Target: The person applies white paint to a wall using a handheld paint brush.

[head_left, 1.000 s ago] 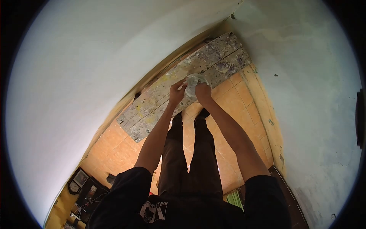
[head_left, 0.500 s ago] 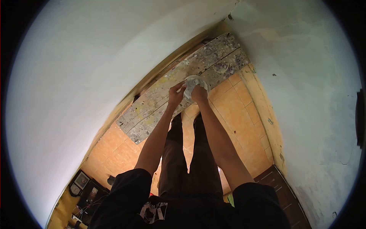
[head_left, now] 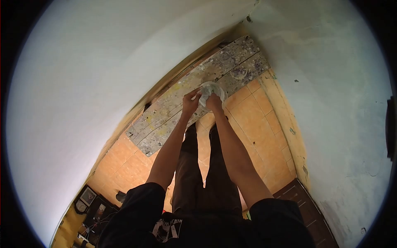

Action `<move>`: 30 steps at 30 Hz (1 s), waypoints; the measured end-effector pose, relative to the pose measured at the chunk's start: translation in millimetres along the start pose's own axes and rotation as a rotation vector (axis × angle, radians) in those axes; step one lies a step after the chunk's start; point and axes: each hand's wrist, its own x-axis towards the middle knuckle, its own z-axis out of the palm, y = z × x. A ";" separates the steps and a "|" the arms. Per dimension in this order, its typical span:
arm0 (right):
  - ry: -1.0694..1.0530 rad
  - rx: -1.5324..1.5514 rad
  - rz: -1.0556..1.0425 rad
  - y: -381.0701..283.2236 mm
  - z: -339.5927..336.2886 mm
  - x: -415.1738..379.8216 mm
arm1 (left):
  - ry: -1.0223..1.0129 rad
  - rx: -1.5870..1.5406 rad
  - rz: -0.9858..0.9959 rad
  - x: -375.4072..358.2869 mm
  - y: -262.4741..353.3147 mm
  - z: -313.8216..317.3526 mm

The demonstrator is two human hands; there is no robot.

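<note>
A clear, round plastic container (head_left: pixel 209 87) is held over the paint-spattered wooden bench (head_left: pixel 175 97). My left hand (head_left: pixel 190 103) pinches its left rim between thumb and fingers. Reaching into the container, my right hand (head_left: pixel 214 102) has its fingers curled downward; whatever they hold is hidden by the hand itself. Something pale shows inside the container, too small and dim to name.
Walls (head_left: pixel 103 74) rise close on the left and the right (head_left: pixel 339 103), meeting in a corner beyond the bench. Orange floor tiles (head_left: pixel 252 128) lie below. At the lower left is a dark stand (head_left: pixel 99 211) with cables.
My right hand has shifted slightly left and down inside the container. My left hand keeps its hold on the rim, almost unmoved.
</note>
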 end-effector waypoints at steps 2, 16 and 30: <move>-0.044 -0.106 -0.124 7.4 5.3 -4.3 | 0.008 0.020 0.033 4.9 -9.8 -0.4; 0.115 -0.621 -0.497 6.7 -43.4 -1.7 | 0.016 0.069 0.122 4.2 -9.0 -1.2; 0.051 -0.639 -0.543 -5.1 -26.2 -16.5 | 0.020 -0.047 -0.015 1.5 -4.3 0.6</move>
